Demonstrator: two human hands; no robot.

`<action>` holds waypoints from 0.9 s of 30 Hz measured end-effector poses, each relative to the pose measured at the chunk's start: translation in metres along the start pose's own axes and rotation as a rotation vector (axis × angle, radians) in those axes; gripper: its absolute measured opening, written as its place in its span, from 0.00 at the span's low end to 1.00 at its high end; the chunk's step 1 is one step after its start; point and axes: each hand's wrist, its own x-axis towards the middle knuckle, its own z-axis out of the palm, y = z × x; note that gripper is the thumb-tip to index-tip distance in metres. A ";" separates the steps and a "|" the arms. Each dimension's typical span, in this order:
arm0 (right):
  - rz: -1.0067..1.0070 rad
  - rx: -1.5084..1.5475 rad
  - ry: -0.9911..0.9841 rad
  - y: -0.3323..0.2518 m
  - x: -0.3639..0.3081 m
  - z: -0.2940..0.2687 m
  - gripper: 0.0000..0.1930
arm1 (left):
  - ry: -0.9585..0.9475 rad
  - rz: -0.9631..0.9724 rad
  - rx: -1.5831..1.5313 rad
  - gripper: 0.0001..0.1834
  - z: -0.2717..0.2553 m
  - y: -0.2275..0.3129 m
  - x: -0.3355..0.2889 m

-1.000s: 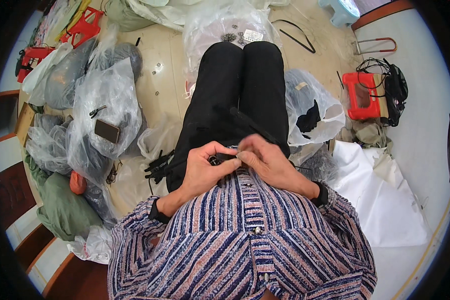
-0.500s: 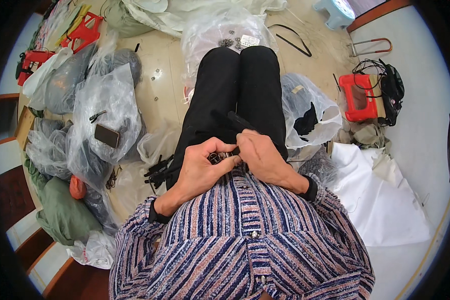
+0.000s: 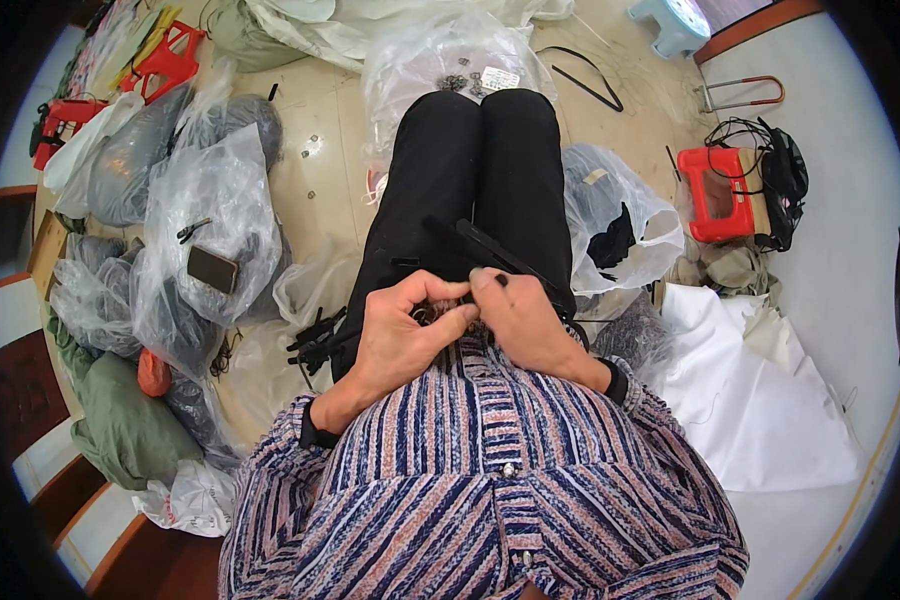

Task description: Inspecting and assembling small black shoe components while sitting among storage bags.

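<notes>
The right hand (image 3: 520, 322) has its thumb and finger closed on a small black piece (image 3: 501, 280); only a bit of it pokes out. The left hand (image 3: 395, 325) is bent into a ring, with its finger and thumb tips close to the right hand. A small dark thing (image 3: 423, 315) shows inside that ring. The fingers hide most of it, so I can't tell if the left grip is tight or loose. Both hands are over the lap, close to the tummy.

This looks like the fiddly part of the work, with both hands busy on the small parts together. I think the next move calls for a steady left hand and a firm, careful pinch from the right.

A black strap (image 3: 485, 245) lies on the black trousers (image 3: 440, 170), just past the hands. More black straps (image 3: 315, 340) lie beside the leg on the left.

Past the knees, little dark metal bits (image 3: 455, 82) lie on clear plastic, near a white label (image 3: 498, 78). On the left, a phone (image 3: 213, 269) rests on a clear bag (image 3: 210, 180). On the right, a black cloth (image 3: 613, 240) is at another clear bag (image 3: 655, 225), and a big white sheet (image 3: 750, 400) lies nearer.
</notes>
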 end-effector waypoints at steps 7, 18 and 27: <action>0.364 0.985 -0.066 0.006 0.009 -0.006 0.25 | 0.068 0.016 -0.249 0.11 0.004 0.011 0.006; 0.323 0.768 -0.119 0.006 0.010 -0.009 0.26 | -0.041 -0.161 -0.717 0.11 0.000 0.000 0.007; 0.272 0.581 -0.142 0.002 0.009 -0.012 0.25 | -0.006 -0.226 -0.704 0.04 0.001 0.000 0.009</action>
